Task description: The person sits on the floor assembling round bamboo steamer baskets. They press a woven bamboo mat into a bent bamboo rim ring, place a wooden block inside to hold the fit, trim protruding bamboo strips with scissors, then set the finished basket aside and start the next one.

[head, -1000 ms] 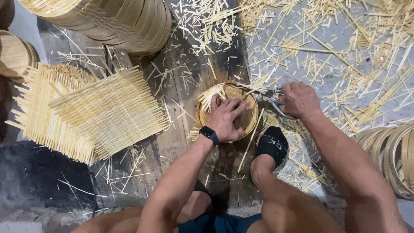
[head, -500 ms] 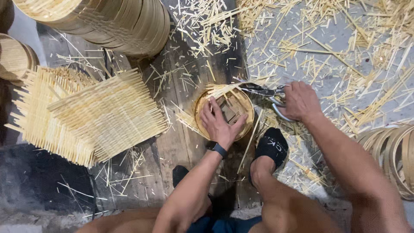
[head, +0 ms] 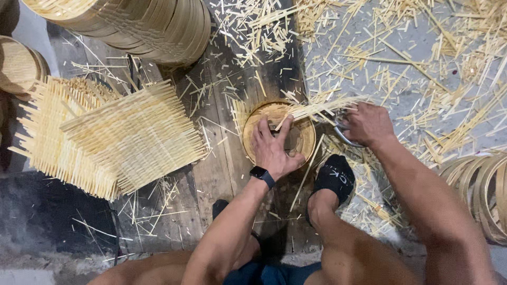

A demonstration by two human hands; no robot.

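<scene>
Mid-trim, by the look of it. Left hand (head: 272,148) spread flat with fingers wide, pressing down on a small round bamboo tray (head: 249,132) that sits right under the palm on the wooden board (head: 211,174), just ahead of a black sock (head: 332,177). Right hand (head: 369,124) wrapped round the handles of metal shears (head: 340,133), just right of the tray. Blades buried in the loose strip ends (head: 322,104) poking past the rim, so can't tell how far apart. Looks like snipping the overhang flush. Probably calls for keeping the tray pinned, blades tight against the rim, left fingertips well clear. Square woven mats (head: 121,137) well off to the left of the left hand, stack of hoops (head: 153,26) beyond them, offcuts everywhere.
</scene>
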